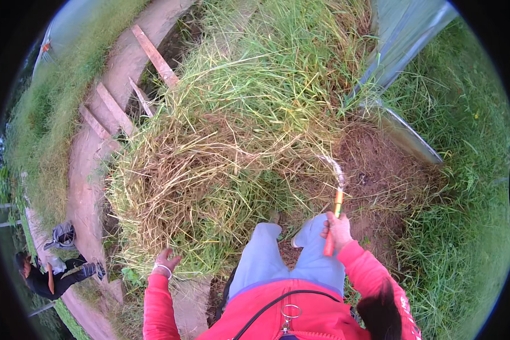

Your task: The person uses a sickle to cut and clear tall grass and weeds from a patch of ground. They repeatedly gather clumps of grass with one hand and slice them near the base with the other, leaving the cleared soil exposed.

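My right hand (pixel 338 229) is closed around the orange and yellow handle of a sickle (pixel 338 199), whose curved blade points away from me over cut grass. At the lower left, my left hand (pixel 167 260), with a white band at the wrist, has its fingers apart at the near edge of a heap of cut grass (pixel 187 182). The heap mixes dry brown stalks with green blades. Whether the left fingers touch the stalks I cannot tell. Green grass (pixel 255 80) lies beyond the heap.
Wooden planks (pixel 155 55) lie across a ditch beside a dirt path (pixel 85 178). A person in dark clothes (pixel 53 276) sits at the far left near a grey bag (pixel 63 235). A sheet-covered structure (pixel 397 46) with a metal-edged panel (pixel 412 136) stands at the upper right.
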A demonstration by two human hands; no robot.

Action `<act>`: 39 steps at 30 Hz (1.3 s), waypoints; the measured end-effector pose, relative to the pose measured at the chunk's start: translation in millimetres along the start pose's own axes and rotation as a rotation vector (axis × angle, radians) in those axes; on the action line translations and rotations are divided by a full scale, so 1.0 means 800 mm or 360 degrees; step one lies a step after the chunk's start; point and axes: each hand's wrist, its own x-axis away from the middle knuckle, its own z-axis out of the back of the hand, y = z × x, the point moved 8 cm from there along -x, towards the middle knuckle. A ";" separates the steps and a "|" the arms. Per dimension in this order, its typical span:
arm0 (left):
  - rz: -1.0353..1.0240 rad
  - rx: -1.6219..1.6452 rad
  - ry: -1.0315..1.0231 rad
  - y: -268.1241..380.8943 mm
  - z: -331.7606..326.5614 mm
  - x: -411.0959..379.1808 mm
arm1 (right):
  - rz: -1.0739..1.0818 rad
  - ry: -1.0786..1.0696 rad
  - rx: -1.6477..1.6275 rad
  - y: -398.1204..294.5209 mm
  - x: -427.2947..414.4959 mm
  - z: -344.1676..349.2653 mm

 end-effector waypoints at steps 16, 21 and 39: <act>-0.0348 0.0141 -0.0294 0.078 -0.029 -0.108 | -0.0016 0.0660 -0.1605 0.139 0.088 0.285; -0.0581 -0.0091 -0.0298 0.151 -0.002 -0.124 | 0.0001 0.0624 -0.1665 0.147 0.123 0.258; -0.1120 -0.0486 -0.0754 0.320 -0.129 -0.079 | -0.0221 0.0235 -0.1635 0.155 -0.165 0.203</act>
